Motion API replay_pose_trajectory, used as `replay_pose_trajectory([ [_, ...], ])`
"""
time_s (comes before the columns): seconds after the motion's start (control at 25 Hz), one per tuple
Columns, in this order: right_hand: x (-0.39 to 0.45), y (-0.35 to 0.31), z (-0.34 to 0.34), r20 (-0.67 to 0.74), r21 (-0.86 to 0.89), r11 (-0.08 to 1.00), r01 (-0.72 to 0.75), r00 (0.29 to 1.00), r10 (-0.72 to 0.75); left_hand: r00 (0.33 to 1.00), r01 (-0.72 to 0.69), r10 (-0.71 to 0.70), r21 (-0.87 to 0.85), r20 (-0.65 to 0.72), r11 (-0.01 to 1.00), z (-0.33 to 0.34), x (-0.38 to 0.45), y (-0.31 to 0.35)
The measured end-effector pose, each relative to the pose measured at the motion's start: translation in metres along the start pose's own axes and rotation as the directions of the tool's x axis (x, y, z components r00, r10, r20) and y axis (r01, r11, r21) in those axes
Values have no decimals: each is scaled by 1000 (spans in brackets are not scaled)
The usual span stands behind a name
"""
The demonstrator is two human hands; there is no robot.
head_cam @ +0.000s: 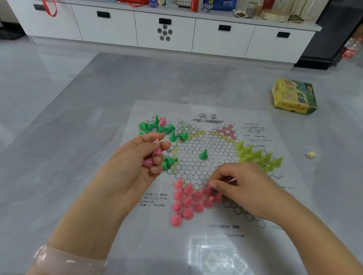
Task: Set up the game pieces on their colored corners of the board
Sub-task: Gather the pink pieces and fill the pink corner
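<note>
Single view: head-worn wide-angle camera, looking forward and steeply down, close over the board [200, 159] at frame centre. Table [52, 131] fills the lower frame; cabinet [164, 30] along the top edge, farther off.
</note>
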State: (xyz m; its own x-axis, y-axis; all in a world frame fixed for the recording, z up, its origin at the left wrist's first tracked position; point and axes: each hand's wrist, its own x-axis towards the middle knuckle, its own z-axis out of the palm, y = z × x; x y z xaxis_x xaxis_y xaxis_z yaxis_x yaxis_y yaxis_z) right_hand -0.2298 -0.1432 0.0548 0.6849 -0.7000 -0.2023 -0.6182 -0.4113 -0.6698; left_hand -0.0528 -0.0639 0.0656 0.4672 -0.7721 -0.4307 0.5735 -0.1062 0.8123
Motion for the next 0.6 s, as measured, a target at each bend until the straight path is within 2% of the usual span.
replay_pose_trajectory([
  [0.32, -2, -1, -2, 13, 2, 1000, -7, 1000, 7, 1000, 1, -1, 9, 9, 1000, 1, -1, -2],
  [0.44, 0, -5, -6, -94, 11, 999, 34, 995, -33, 999, -6, 4, 44, 45, 999, 5, -3, -4],
  [0.6, 3, -20, -4, -255, 188, 963, 192, 957, -141, 993, -53, 30, 201, 117, 978, 13, -10, -12],
])
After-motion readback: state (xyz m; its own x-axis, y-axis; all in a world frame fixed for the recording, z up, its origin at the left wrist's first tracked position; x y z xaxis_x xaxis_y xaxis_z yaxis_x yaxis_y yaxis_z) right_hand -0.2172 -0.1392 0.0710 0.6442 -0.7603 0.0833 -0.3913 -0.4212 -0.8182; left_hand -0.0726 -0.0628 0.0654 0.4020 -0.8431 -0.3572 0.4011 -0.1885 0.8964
